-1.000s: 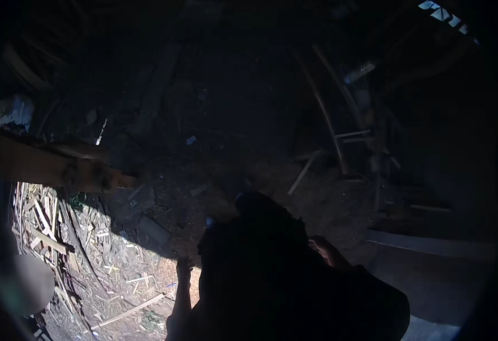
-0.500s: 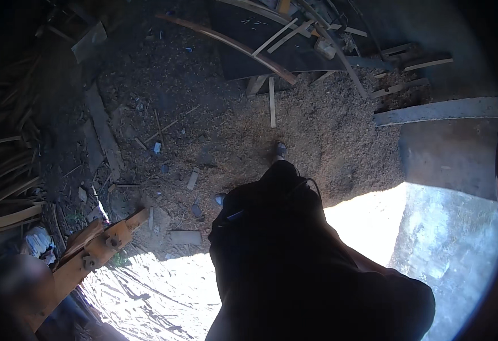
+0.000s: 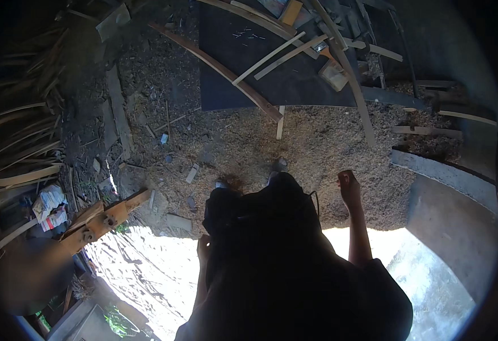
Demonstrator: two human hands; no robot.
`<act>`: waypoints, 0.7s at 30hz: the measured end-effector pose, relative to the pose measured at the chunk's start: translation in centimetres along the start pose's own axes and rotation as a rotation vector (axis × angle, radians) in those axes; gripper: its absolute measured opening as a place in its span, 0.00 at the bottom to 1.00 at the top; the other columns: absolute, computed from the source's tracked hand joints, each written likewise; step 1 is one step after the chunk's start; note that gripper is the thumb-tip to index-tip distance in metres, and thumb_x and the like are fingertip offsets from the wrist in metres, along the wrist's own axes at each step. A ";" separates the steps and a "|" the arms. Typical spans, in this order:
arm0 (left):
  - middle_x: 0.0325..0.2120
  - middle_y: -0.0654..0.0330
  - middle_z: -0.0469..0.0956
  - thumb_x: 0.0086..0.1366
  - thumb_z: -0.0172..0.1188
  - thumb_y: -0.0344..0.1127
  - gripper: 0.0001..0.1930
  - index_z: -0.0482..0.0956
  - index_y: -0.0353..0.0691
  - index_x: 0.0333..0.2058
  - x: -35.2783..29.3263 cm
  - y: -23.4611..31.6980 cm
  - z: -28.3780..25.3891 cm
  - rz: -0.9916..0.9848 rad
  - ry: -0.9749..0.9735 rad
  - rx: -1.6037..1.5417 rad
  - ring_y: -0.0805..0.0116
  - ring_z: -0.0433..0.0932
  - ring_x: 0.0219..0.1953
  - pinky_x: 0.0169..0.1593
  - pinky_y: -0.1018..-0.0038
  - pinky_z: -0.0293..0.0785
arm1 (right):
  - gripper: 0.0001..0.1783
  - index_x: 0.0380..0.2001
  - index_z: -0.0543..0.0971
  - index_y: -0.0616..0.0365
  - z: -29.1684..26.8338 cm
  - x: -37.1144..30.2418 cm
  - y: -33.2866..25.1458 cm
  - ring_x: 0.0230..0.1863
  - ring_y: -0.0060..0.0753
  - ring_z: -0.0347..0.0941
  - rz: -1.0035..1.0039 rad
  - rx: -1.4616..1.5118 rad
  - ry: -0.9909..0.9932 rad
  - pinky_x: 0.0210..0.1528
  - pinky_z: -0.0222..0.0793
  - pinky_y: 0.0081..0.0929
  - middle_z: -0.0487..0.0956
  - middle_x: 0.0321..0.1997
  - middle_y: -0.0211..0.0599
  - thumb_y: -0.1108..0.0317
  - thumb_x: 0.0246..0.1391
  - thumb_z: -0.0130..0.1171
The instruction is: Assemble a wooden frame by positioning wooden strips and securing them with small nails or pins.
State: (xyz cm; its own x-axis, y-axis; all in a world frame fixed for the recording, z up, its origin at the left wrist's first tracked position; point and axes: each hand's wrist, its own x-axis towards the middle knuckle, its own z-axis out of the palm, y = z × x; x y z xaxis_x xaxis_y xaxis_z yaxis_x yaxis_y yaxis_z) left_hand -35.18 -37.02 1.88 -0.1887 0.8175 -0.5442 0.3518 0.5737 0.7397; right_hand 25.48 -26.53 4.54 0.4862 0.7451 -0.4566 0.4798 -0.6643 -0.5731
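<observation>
My right hand (image 3: pixel 348 185) hangs out in front of my right side, above the shavings-covered ground. Its fingers look loosely curled in, and nothing shows in them. Down by my left hip is my left hand (image 3: pixel 203 243), mostly dark and partly hidden against my clothes; its fingers cannot be made out. Ahead stands a dark tabletop (image 3: pixel 226 85) bearing a long curved wooden strip (image 3: pixel 215 67), thinner light strips (image 3: pixel 269 57), a wooden block (image 3: pixel 333 74) and a brush with an orange handle (image 3: pixel 324 51). Neither hand touches any of these.
Wood shavings (image 3: pixel 311 153) cover the ground. On the left lie stacked curved strips (image 3: pixel 24 175), a crumpled bag (image 3: pixel 50 203) and a thick wooden beam with metal fittings (image 3: pixel 108 219). A pale ledge (image 3: pixel 442 173) runs along the right. Sunlit sticks (image 3: pixel 147 267) lie behind.
The tabletop and its strips now appear nearer and lower in view. My right forearm has swung out from my side, and both hands have come into sight.
</observation>
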 end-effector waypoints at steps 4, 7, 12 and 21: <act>0.43 0.58 0.77 0.70 0.60 0.29 0.08 0.78 0.38 0.46 -1.2 13.3 1.5 0.248 -0.090 0.426 0.64 0.79 0.45 0.44 0.69 0.80 | 0.11 0.45 0.79 0.56 -0.5 5.7 -2.7 0.39 0.43 0.84 -0.122 0.102 -0.157 0.42 0.78 0.37 0.85 0.37 0.43 0.60 0.69 0.57; 0.44 0.59 0.78 0.73 0.54 0.37 0.09 0.78 0.40 0.45 0.5 17.4 1.4 -0.368 0.054 -0.059 0.66 0.79 0.44 0.46 0.68 0.78 | 0.10 0.45 0.79 0.58 0.0 7.2 -6.6 0.39 0.43 0.84 -0.139 0.101 -0.165 0.42 0.78 0.38 0.85 0.37 0.44 0.63 0.69 0.57; 0.42 0.57 0.80 0.77 0.52 0.40 0.12 0.78 0.38 0.45 10.0 20.8 4.2 -0.232 -0.041 0.181 0.64 0.80 0.40 0.47 0.68 0.76 | 0.10 0.45 0.79 0.58 0.0 5.4 -6.9 0.39 0.43 0.84 -0.044 0.105 -0.198 0.43 0.78 0.38 0.84 0.37 0.45 0.63 0.69 0.57; 0.38 0.52 0.78 0.71 0.60 0.30 0.06 0.76 0.38 0.44 33.0 43.6 30.5 0.855 -0.433 0.251 0.50 0.79 0.41 0.47 0.58 0.75 | 0.13 0.53 0.77 0.57 -3.1 9.1 -10.4 0.49 0.46 0.80 0.148 0.041 -0.049 0.51 0.76 0.41 0.82 0.46 0.46 0.66 0.68 0.58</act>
State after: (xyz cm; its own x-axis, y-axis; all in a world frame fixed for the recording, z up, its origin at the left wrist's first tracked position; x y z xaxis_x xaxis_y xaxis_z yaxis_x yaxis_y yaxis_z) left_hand 1.89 13.35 4.13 0.5532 0.8331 -0.0006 0.4066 -0.2694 0.8730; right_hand 27.20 -13.05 8.43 0.5122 0.6422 -0.5703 0.3749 -0.7645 -0.5243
